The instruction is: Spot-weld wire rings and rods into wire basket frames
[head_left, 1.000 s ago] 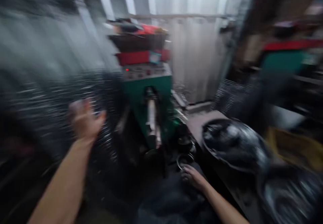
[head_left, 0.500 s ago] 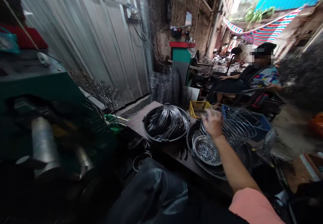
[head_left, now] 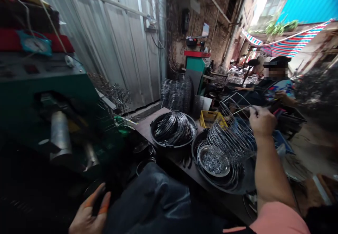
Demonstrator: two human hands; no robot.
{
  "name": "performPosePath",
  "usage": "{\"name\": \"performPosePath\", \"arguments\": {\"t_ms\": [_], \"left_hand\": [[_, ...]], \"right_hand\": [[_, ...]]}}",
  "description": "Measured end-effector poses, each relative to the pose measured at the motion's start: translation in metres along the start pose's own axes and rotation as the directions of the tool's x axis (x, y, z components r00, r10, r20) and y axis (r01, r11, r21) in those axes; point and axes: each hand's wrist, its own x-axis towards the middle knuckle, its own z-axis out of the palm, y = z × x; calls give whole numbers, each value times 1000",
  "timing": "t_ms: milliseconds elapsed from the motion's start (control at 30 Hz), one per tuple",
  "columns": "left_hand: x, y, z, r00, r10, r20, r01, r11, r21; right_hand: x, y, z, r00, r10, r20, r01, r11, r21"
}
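My right hand is closed on the edge of a curved wire frame, held above a stack of similar wire frames. That stack leans over a black tub on the table. Inside the tub sits a metal bowl full of small metal pieces. Low in the view, my left hand is open, with orange bands on two fingers and nothing visible between them. It is beside my dark-covered leg, near the green machine.
Another dark tub holds bent wires. Pliers-like tools lie between the tubs. A green machine with a metal cylinder stands left. Behind are a yellow crate, stacked wire coils and a seated person.
My right hand has moved right and closed on a wire frame, raising it from the stack. My left hand has come into view at the bottom. The view has shifted slightly left.
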Motion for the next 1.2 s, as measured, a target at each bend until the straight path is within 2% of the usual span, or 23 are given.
{"name": "performPosePath", "arguments": {"t_ms": [100, 167, 233, 300, 333, 400, 467, 533, 600, 633, 700, 767, 800, 833, 867, 933, 1000, 1033, 1100, 1133, 1167, 1200], "left_hand": [[-10, 29, 23, 989, 114, 96, -108, 992, -66], [-19, 51, 38, 973, 129, 191, -99, 982, -160], [-27, 69, 49, 948, 88, 305, -10, 969, -248], [-32, 80, 53, 935, 31, 354, 105, 928, -357], [-34, 83, 52, 941, -13, 338, 157, 902, -402], [-36, 82, 44, 958, -154, 244, 253, 853, -456], [-36, 74, 31, 942, -320, 104, 330, 820, -468], [-34, 61, 16, 905, -422, -45, 355, 811, -465], [-33, 44, 6, 873, -462, -159, 346, 815, -465], [-32, 35, 3, 860, -480, -171, 353, 804, -479], [-33, 18, 3, 828, -548, -116, 410, 734, -541], [-35, 2, 7, 789, -613, -26, 484, 648, -588], [-36, -4, 10, 776, -631, 1, 509, 625, -592], [-37, -10, 13, 766, -642, 12, 524, 615, -590], [-37, -15, 15, 762, -647, 19, 534, 611, -584], [-36, -21, 15, 751, -660, 30, 550, 600, -582], [-34, -23, 12, 729, -684, 26, 561, 576, -595], [-32, -24, 10, 719, -694, 27, 566, 564, -601], [-29, -24, 7, 703, -711, 31, 576, 543, -611], [-28, -24, 6, 695, -718, 33, 582, 535, -612], [-27, -25, 7, 688, -725, 36, 588, 528, -612], [-26, -26, 8, 682, -730, 38, 593, 522, -613]], "right_hand": [[-23, -38, -17, 963, -268, 19, 253, 928, 272], [-52, -75, -19, 917, -391, 79, 312, 827, 467], [-89, -117, -15, 863, -479, 159, 256, 688, 679], [-132, -162, -6, 777, -568, 272, 75, 512, 855], [-154, -183, -1, 710, -616, 342, -58, 432, 900], [-199, -222, 9, 532, -702, 474, -350, 327, 878], [-238, -253, 17, 391, -697, 601, -611, 292, 736], [-270, -275, 19, 251, -681, 688, -779, 280, 560], [-295, -288, 18, 124, -695, 709, -860, 280, 426], [-305, -291, 16, 75, -708, 702, -880, 284, 381], [-323, -293, 14, 2, -722, 692, -904, 295, 310], [-334, -291, 17, -31, -722, 691, -901, 319, 292], [-335, -289, 23, -28, -734, 678, -882, 337, 329], [-333, -287, 31, -2, -759, 651, -842, 352, 409], [-325, -285, 42, 44, -791, 610, -777, 357, 518], [-292, -281, 73, 181, -832, 524, -574, 344, 743], [-238, -279, 113, 371, -772, 517, -365, 390, 845], [-205, -279, 134, 477, -698, 535, -273, 461, 845], [-139, -278, 176, 619, -526, 583, -134, 661, 738], [-110, -278, 195, 653, -411, 636, -109, 780, 616], [-85, -278, 211, 663, -289, 691, -99, 880, 464], [-65, -278, 226, 661, -186, 727, -104, 937, 334]]}}
